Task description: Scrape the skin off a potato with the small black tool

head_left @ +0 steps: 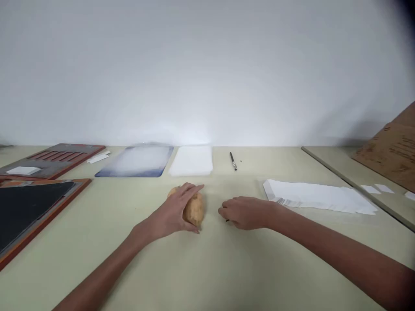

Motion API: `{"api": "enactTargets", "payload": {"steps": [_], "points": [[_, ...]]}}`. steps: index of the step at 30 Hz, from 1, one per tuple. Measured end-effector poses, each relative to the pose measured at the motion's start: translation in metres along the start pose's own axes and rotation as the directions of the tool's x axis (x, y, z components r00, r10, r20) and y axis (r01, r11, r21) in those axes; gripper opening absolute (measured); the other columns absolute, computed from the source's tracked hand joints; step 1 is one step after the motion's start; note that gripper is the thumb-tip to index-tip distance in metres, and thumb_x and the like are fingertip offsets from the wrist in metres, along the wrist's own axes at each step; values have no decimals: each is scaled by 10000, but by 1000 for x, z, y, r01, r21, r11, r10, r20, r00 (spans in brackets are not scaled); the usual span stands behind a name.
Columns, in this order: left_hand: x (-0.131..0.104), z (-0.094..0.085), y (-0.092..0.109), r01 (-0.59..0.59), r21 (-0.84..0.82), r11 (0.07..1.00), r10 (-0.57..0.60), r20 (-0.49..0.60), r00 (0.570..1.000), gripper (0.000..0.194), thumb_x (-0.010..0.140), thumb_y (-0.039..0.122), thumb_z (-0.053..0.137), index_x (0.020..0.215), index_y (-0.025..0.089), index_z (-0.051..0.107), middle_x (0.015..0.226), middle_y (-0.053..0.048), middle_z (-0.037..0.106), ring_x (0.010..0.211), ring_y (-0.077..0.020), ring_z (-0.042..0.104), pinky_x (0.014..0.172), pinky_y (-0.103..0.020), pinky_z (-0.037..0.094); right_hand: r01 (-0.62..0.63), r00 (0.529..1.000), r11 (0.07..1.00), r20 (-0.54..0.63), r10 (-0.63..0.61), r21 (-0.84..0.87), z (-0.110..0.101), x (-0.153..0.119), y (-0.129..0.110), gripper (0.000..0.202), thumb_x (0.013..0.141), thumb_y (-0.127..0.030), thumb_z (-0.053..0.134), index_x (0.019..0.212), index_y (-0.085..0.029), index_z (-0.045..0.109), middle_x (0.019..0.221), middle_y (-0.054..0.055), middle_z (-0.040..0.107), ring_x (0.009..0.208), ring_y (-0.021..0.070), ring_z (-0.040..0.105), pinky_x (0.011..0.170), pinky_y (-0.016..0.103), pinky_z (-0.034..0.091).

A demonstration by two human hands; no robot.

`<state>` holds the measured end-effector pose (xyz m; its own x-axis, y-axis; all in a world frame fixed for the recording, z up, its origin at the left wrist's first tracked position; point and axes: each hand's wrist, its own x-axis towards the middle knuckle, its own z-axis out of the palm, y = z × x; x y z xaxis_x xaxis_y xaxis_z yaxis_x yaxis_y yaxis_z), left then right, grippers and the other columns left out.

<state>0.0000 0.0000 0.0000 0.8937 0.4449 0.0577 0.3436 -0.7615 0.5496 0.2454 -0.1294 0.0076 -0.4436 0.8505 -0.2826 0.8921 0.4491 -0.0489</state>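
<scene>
A tan, potato-like lump (pixel 195 210) rests on the pale table (pixel 194 276) near the middle. Around it from the left curls my left hand (pixel 175 211), its thumb at the near side and its fingers over the far side. To the right of the lump, apart from it, my right hand (pixel 244 212) is closed low over the table, knuckles up. A small dark tip pokes out under its fingers; the rest of that object is hidden. A black pen-like tool (pixel 233 161) lies farther back.
White sheets (pixel 192 160) and a blue-edged board (pixel 135 161) lie at the back. Red-framed boards (pixel 48 207) are on the left. White paper strips (pixel 317 196) lie on the right, with small white cards (pixel 384 188) and brown cardboard (pixel 394 149) beyond.
</scene>
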Motion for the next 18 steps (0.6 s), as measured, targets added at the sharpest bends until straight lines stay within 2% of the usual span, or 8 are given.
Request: {"api": "enactTargets", "payload": {"steps": [2, 4, 7, 9, 11, 13, 15, 18], "points": [[-6, 11, 4, -2, -31, 1000, 1, -29, 1000, 1109, 643, 371, 953, 1571, 372, 346, 1499, -81, 419, 1396, -342, 445, 1157, -484, 450, -37, 997, 993, -67, 45, 111, 0, -9, 3, 183, 869, -2, 544, 884, -142, 660, 834, 73, 650, 678, 191, 578, 560, 294, 355], [-12, 22, 8, 2, -81, 997, -8, -73, 997, 1016, 650, 298, 948, 1514, 392, 423, 1461, -70, 406, 1387, -334, 432, 1163, -490, 436, -53, 984, 971, -151, 90, 232, -1, -20, 6, 199, 917, -34, 534, 863, -158, 679, 859, 73, 679, 761, 200, 628, 636, 299, 421], [-19, 39, 11, 3, -368, 930, -70, -170, 983, 673, 661, 258, 936, 1240, 354, 607, 1356, -40, 455, 1315, -308, 466, 1130, -473, 443, -51, 932, 907, -306, 193, 417, -1, -40, 12, 191, 1010, -165, 533, 974, -196, 718, 979, 65, 732, 842, 192, 672, 714, 301, 482], [-22, 48, 12, 4, -510, 860, -113, -182, 977, 554, 707, 296, 915, 1145, 316, 575, 1315, -35, 498, 1248, -279, 513, 1075, -444, 481, -41, 851, 833, -417, 318, 552, 3, -51, 17, 195, 1045, -256, 525, 1073, -211, 713, 977, 62, 754, 815, 183, 692, 681, 292, 497], [-20, 55, 13, 32, -590, 807, -149, -150, 977, 516, 780, 378, 863, 1155, 301, 517, 1281, -49, 542, 1109, -242, 584, 896, -375, 565, 21, 711, 707, -507, 486, 707, 12, -57, 22, 225, 1061, -331, 521, 1102, -211, 706, 915, 66, 768, 783, 188, 712, 645, 291, 503], [-16, 59, 12, 64, -668, 742, -186, -113, 976, 508, 830, 448, 810, 1188, 292, 486, 1230, -64, 576, 966, -210, 615, 686, -290, 571, 91, 620, 614, -527, 581, 784, 24, -57, 27, 276, 1066, -390, 515, 1125, -202, 709, 928, 89, 776, 787, 197, 721, 665, 307, 529], [-11, 61, 11, 82, -725, 684, -223, -100, 970, 522, 851, 477, 780, 1223, 289, 468, 1188, -66, 592, 929, -200, 620, 623, -257, 557, 135, 612, 554, -509, 606, 822, 34, -52, 31, 285, 1026, -424, 596, 1076, -191, 751, 891, 97, 775, 780, 209, 719, 676, 320, 544], [-6, 61, 9, 97, -772, 628, -270, -100, 958, 520, 866, 481, 765, 1244, 282, 469, 1148, -59, 607, 993, -209, 627, 689, -261, 573, 181, 649, 496, -482, 588, 849, 41, -43, 36, 241, 937, -423, 730, 943, -193, 800, 876, 89, 760, 705, 184, 685, 624, 308, 532]]}}
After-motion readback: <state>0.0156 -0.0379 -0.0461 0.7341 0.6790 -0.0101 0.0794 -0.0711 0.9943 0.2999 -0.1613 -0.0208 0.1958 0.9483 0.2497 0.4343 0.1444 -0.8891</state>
